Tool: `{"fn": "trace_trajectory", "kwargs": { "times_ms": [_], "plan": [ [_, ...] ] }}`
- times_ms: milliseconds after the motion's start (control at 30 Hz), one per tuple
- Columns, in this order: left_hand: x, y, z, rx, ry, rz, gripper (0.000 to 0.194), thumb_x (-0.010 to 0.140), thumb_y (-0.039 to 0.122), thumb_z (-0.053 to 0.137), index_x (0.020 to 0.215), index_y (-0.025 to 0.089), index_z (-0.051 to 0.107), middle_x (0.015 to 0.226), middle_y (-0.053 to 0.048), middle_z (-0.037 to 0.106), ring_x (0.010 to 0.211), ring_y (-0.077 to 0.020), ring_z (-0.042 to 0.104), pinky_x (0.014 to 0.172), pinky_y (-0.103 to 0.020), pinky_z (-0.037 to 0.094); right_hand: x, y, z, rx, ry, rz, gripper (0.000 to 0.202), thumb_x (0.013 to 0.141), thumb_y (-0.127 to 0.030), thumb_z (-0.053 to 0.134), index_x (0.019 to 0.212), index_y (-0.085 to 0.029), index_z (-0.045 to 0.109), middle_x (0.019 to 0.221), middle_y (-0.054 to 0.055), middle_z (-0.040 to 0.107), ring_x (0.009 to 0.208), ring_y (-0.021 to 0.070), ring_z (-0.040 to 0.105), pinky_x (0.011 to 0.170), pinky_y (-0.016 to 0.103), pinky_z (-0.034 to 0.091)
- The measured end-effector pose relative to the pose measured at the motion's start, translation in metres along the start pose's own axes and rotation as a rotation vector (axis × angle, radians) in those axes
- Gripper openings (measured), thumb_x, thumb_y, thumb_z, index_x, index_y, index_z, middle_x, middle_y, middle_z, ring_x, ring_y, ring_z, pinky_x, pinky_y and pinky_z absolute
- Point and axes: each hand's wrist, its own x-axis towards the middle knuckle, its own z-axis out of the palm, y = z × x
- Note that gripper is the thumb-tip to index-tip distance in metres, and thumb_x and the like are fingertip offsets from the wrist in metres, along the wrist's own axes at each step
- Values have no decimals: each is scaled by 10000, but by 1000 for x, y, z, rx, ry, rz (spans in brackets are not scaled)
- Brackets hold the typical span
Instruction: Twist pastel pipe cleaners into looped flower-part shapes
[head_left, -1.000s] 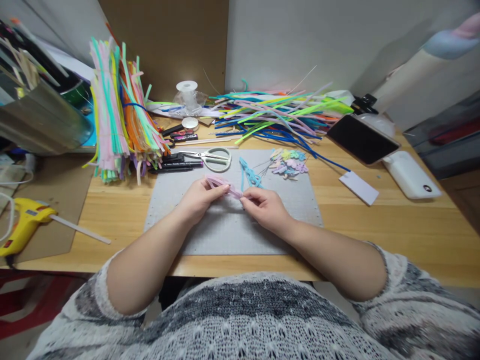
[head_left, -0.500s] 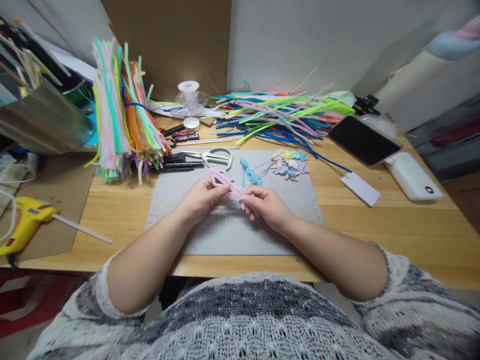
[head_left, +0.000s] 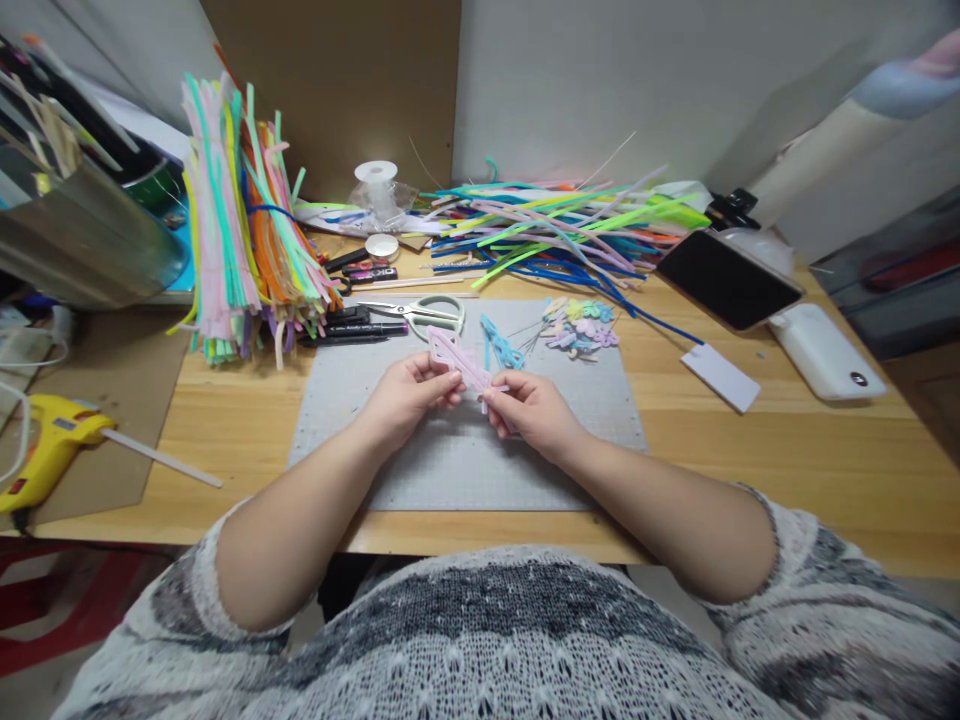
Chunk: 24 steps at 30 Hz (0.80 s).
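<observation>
A pink pipe cleaner [head_left: 459,360], bent into a narrow looped shape, is held above the grey cutting mat [head_left: 480,470]. My left hand [head_left: 416,392] pinches it at its left side between thumb and fingers. At its lower right end, my right hand [head_left: 529,405] grips it, the fingertips curled around the narrow part. Just behind my right hand lies a blue bent pipe-cleaner shape [head_left: 504,345] on the mat. Farther right rests a cluster of small pastel flower-like pieces [head_left: 581,328] on thin wire stems.
Scissors [head_left: 431,315] and black pens [head_left: 367,330] lie at the mat's back left. Behind are loose pipe cleaners [head_left: 540,230] and upright bundles [head_left: 225,210]. A yellow glue gun [head_left: 56,450] sits left; a phone [head_left: 727,280] and white power bank [head_left: 825,352] are right.
The pink pipe cleaner's left loop has tilted upward and looks narrower. My left fingers have shifted slightly on it, while my right hand stays nearly in place.
</observation>
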Motion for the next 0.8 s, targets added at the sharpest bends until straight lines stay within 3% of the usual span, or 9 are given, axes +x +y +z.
{"fn": "trace_trajectory", "kwargs": {
  "times_ms": [233, 533, 800],
  "plan": [
    [0, -4, 1, 12, -65, 0, 282, 608, 264, 797, 789, 110, 646, 724, -25, 665, 588, -83, 581, 585, -215, 459, -1, 0, -1, -4, -40, -2, 262, 791, -407, 605, 736, -161, 535, 549, -44, 544, 399, 58, 479, 384, 180, 342],
    [-3, -4, 9, 165, -118, -10, 266, 623, 307, 771, 731, 93, 656, 599, -12, 605, 535, -75, 510, 532, -202, 411, 0, 1, -1, -8, -53, -20, 279, 803, -427, 602, 766, -156, 547, 561, -44, 545, 406, 57, 485, 386, 177, 350],
    [-1, -8, 7, 124, -128, 7, 247, 607, 312, 773, 668, 112, 639, 545, 2, 572, 494, -73, 471, 490, -201, 365, -1, 2, -1, -45, -75, -34, 279, 817, -427, 594, 770, -156, 549, 570, -41, 546, 413, 51, 486, 390, 178, 356]
  ]
}}
